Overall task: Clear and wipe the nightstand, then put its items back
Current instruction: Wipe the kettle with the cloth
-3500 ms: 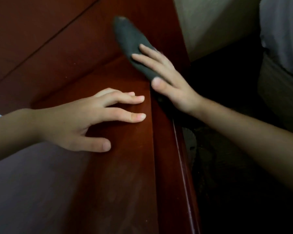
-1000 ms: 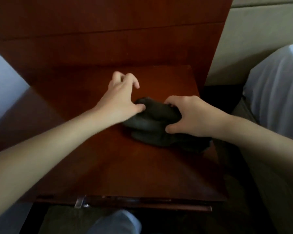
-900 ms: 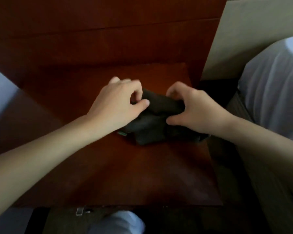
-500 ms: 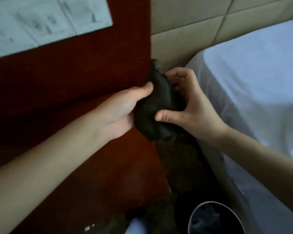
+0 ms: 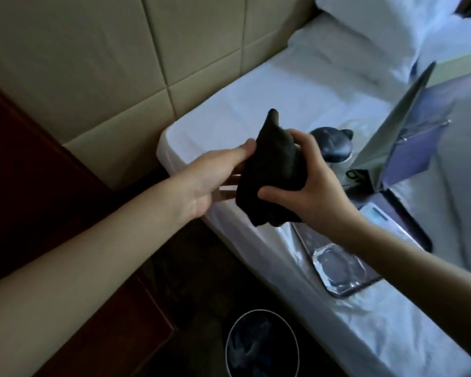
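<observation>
Presently, the bed (image 5: 256, 110), dressed in a white sheet, fills the right side of the room, with white pillows (image 5: 370, 25) at its head against the padded beige headboard wall (image 5: 93, 63). The nightstand (image 5: 52, 213), dark red wood, stands at the left, apart from the bed, with dark floor between them. On that floor, near the bed's side edge, sits a round waste bin (image 5: 261, 344) with a pale rim. On the mattress near its side edge lie several items: a standing folder-like card holder (image 5: 408, 137), a dark kettle-like vessel (image 5: 335, 148), a flat tray (image 5: 343, 265) with a clear dish, and a pale remote-like device (image 5: 378, 216); their exact nature is hard to tell in the dim light. A dark cloth (image 5: 272, 170) is held in the air above the bed's near corner, bunched, one tip pointing up. The right hand (image 5: 310, 186) grasps it, thumb beneath and fingers wrapped around its far side. The left hand (image 5: 215, 175) has its thumb against the cloth's left edge, its other fingers extended beneath it.
</observation>
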